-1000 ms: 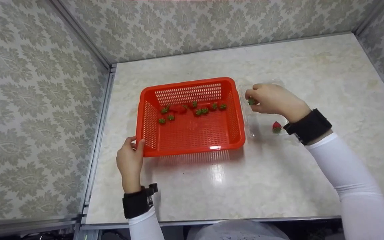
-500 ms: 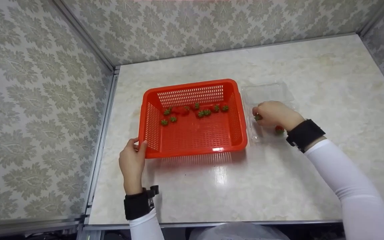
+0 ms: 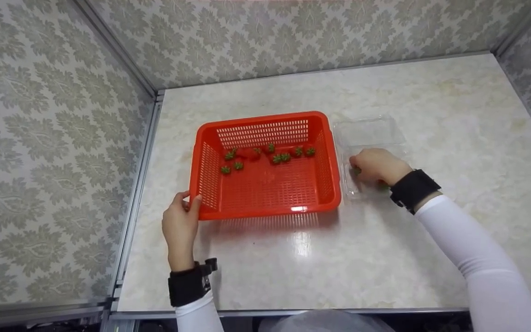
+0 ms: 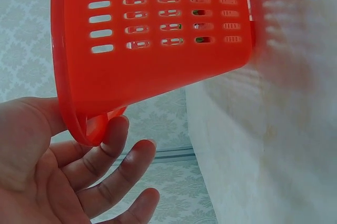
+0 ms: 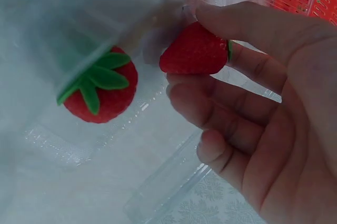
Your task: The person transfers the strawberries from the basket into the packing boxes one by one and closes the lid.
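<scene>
My left hand (image 3: 180,230) grips the near left corner of a red plastic basket (image 3: 265,214), thumb over the rim and a finger curled beneath it. Several strawberries (image 3: 277,158) with green caps lie inside, mostly toward the back. Right of the basket sits a clear plastic box (image 3: 369,131). Over its near part my right hand (image 3: 378,165) pinches one strawberry (image 5: 196,51) between thumb and fingers, as the right wrist view shows. A second strawberry (image 5: 102,88) rests in the box beside it, mostly hidden by my hand and wrist in the head view.
A pale marbled table (image 3: 265,272) carries everything. Patterned panels (image 3: 265,41) rise at the back and both sides, with a metal rail (image 3: 138,198) along the left table edge. The box stands right against the basket's right side.
My right hand has come down from the box's far half to its near half, carrying the strawberry. The left hand keeps its grip on the basket, which stays in place.
</scene>
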The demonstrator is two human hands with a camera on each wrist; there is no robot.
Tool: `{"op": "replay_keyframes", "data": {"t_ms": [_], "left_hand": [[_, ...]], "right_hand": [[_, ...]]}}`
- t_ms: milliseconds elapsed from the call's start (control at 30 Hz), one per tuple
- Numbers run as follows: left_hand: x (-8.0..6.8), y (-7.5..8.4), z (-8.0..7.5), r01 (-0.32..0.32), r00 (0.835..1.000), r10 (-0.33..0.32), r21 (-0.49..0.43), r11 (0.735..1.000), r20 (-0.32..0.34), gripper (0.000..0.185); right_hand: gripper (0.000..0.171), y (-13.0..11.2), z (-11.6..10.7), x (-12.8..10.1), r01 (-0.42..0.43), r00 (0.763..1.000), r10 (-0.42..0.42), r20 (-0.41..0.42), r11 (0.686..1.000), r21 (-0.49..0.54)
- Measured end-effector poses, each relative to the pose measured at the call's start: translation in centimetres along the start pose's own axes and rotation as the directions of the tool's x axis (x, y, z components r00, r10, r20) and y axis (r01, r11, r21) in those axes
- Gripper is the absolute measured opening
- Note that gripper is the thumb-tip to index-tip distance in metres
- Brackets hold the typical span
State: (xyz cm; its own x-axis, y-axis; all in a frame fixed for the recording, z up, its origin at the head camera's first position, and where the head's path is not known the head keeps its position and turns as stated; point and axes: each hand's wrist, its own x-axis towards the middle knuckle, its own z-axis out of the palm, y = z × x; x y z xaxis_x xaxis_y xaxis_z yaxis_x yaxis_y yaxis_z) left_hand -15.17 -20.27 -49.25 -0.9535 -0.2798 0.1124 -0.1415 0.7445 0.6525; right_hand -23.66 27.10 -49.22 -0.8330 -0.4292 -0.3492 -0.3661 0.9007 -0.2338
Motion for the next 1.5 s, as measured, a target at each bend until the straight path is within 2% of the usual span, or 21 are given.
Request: {"op": "replay_keyframes", "data": {"t_ms": [167, 367, 700, 900, 1167, 1267, 1333, 1400, 1467, 1500], "left_hand": [[-0.2, -0.2, -0.2, 0.003, 1.000, -0.003, -0.001, 1.000, -0.012, 0.041], [-0.3, -0.5, -0.3, 0.008, 1.000, -0.008, -0.002, 1.000, -0.027, 0.041], [-0.4, -0.6, -0.7, 0.028, 0.999, -0.028, 0.006, 1.000, -0.026, 0.042], [-0.2, -0.3, -0.7, 0.036, 0.999, -0.036, 0.002, 0.999, -0.013, 0.042], [-0.1, 0.0, -0.4, 0.025, 1.000, -0.025, -0.013, 1.000, -0.005, 0.042], [-0.1, 0.1, -0.3, 0.017, 1.000, -0.017, -0.016, 1.000, -0.006, 0.042], [-0.2, 0.2, -0.2, 0.018, 1.000, -0.018, -0.011, 1.000, -0.006, 0.042], [-0.3, 0.2, -0.1, 0.021, 1.000, -0.021, -0.006, 1.000, -0.004, 0.042], [-0.4, 0.2, 0.0, 0.028, 1.000, -0.028, -0.001, 1.000, -0.002, 0.043], [-0.4, 0.2, 0.1, 0.033, 0.999, -0.033, -0.001, 0.999, -0.001, 0.043]], "right_hand": [[0.005, -0.2, -0.1, 0.3, 0.003, 1.000, -0.003, -0.002, 1.000, -0.015], [0.019, -0.6, -0.5, 0.2, 0.027, 0.999, -0.028, -0.031, 0.999, -0.020], [0.018, -1.4, -2.1, -0.1, 0.046, 0.998, -0.046, -0.031, 0.999, -0.024], [0.026, -1.7, -4.4, 0.0, 0.073, 0.996, -0.075, -0.054, 0.997, -0.037], [0.026, -3.0, -8.9, 1.0, 0.108, 0.976, -0.122, -0.180, 0.990, -0.087], [0.026, -4.2, -10.1, 1.8, 0.143, 0.948, -0.163, -0.272, 0.985, -0.092], [0.024, -5.0, -10.5, 2.5, 0.202, 0.910, -0.229, -0.346, 0.973, -0.113], [0.022, -5.9, -10.6, 3.3, 0.273, 0.859, -0.310, -0.409, 0.951, -0.147], [0.021, -6.8, -10.5, 4.1, 0.333, 0.816, -0.380, -0.436, 0.925, -0.182], [0.022, -7.3, -10.5, 4.5, 0.355, 0.805, -0.403, -0.435, 0.915, -0.191]]}}
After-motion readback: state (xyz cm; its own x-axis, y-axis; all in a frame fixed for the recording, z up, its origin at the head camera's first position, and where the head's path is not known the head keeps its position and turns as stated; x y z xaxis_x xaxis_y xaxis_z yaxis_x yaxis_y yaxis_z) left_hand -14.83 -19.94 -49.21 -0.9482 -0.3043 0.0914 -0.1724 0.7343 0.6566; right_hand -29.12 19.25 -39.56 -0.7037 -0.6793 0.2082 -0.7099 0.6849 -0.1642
